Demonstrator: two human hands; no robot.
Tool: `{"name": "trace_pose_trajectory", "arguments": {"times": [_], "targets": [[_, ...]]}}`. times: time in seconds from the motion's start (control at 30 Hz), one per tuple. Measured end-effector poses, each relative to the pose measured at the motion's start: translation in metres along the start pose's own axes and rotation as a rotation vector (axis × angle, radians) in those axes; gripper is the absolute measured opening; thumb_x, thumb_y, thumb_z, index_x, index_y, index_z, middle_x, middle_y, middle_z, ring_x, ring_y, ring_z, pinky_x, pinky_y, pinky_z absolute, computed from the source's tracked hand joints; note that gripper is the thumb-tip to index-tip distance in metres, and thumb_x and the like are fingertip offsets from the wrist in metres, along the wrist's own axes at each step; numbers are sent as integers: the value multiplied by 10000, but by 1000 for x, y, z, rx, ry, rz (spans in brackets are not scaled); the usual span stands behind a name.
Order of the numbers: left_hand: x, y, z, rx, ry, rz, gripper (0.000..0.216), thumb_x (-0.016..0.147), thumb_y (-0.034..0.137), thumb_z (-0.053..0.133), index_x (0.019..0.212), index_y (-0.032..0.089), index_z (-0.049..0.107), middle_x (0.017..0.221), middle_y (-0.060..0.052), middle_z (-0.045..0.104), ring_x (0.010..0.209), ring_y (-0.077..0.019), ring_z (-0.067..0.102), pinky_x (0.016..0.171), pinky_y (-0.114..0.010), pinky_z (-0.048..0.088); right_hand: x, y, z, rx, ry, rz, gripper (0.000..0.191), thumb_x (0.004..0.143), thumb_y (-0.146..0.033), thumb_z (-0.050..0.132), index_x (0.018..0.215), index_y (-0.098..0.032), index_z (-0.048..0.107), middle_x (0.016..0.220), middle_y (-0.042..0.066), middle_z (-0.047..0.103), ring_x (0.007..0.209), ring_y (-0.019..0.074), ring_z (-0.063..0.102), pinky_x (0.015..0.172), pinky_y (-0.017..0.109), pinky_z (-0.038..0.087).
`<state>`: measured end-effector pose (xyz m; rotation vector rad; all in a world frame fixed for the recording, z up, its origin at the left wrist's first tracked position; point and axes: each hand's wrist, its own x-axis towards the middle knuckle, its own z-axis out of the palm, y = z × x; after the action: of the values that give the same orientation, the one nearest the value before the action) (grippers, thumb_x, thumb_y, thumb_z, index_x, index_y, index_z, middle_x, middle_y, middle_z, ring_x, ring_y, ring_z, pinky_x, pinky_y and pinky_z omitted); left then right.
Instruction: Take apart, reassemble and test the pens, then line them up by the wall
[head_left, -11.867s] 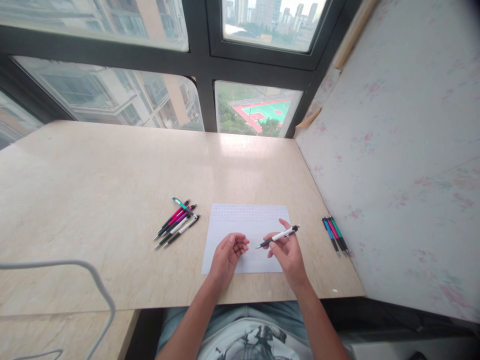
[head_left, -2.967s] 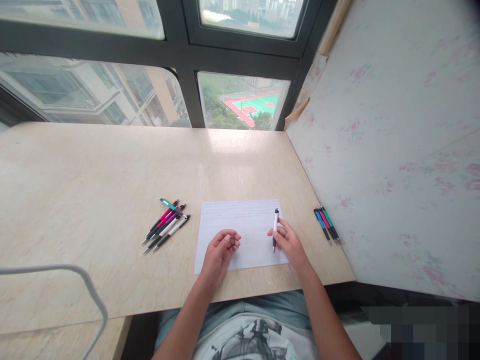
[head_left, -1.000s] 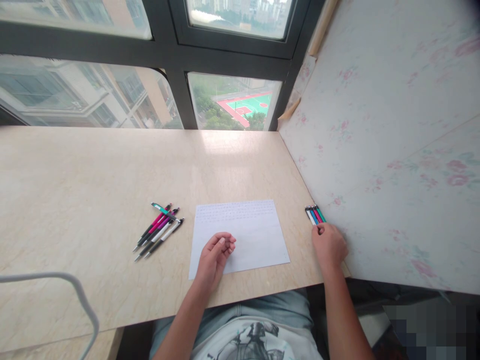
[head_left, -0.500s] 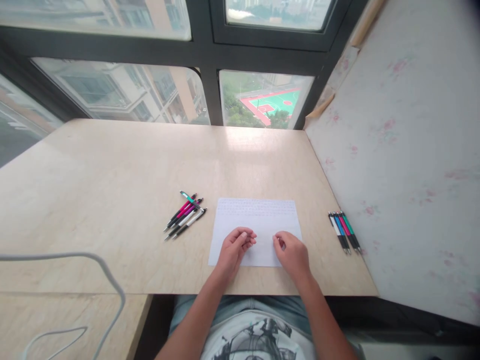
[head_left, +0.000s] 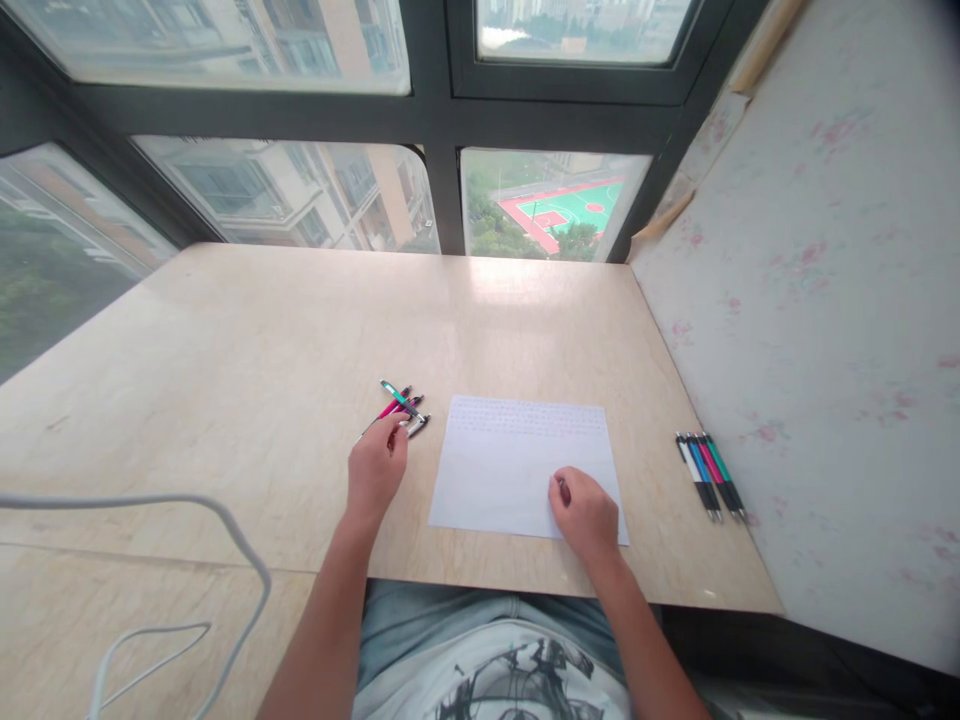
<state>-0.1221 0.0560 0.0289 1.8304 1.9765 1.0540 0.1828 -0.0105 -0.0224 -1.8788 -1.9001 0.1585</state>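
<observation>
My left hand [head_left: 379, 462] reaches over a loose pile of click pens. Its fingers are bent down and pinched on a pen [head_left: 415, 427] with a white barrel, partly hidden beneath them. A teal pen [head_left: 400, 396] lies crosswise on top of the pile, with a magenta pen [head_left: 389, 408] under it. My hand covers the lower ends of several pens. Resting on the lower right of a white sheet of paper [head_left: 495, 480], my right hand [head_left: 586, 510] is closed, thumb against curled fingers. Whatever it holds, if anything, cannot be made out. Rows of handwriting fill the sheet's top.
Several pens, white, blue, magenta and green [head_left: 712, 478], lie side by side near the flowered wall [head_left: 825, 350] on the right. A grey cable [head_left: 225, 520] loops over the table's left front. Windows [head_left: 555, 205] stand along the far edge of the wooden table [head_left: 300, 340].
My left hand has moved left from the paper onto the pen pile, its fingers closing down there. My right hand stays on the paper. The view has shifted slightly.
</observation>
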Motion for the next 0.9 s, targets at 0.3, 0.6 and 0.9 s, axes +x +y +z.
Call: {"name": "trace_pose_trajectory", "arguments": {"times": [0.3,0.6,0.9], "targets": [[40,-13,5,262,-171,283,248,834,121,504,975,190,696,905,-97,572,829,-231,571,774,-379,478,1,0,0,17,7,-3,229,895,-256,435,758,-202,611,667,22,618,633,160,548,565,251,303],[46,-15,-9,148,-159,369,148,853,239,548,900,223,687,1039,-126,617,957,-276,573,863,-413,460,2,-1,-2,84,-9,39,220,893,-265,449,761,-205,615,670,21,627,636,163,557,581,248,322],[-38,45,22,-269,-96,242,240,782,231,674,1014,273,719,954,-104,711,902,-278,618,888,-382,435,7,-2,-14,254,-40,86,323,936,-368,418,774,-197,639,683,28,640,625,161,559,609,250,377]]}}
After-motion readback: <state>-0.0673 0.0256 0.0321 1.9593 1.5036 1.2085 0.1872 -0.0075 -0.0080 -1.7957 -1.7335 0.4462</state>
